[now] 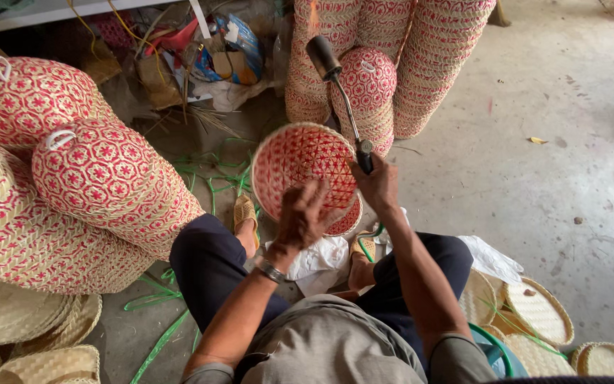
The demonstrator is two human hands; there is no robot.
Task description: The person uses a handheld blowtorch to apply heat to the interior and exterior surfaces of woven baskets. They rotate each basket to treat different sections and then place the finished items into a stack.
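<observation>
In the right hand (376,186), torch (341,99) points up-left.

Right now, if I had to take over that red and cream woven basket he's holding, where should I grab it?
Probably by the rim on its free left side, coming in from the left. The basket is tipped with its opening facing the camera; the left hand grips the near lower edge, and the right hand holds the torch along the right side.

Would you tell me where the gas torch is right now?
The gas torch is upper centre, gripped by the right hand above the red woven basket the left hand holds.
</observation>
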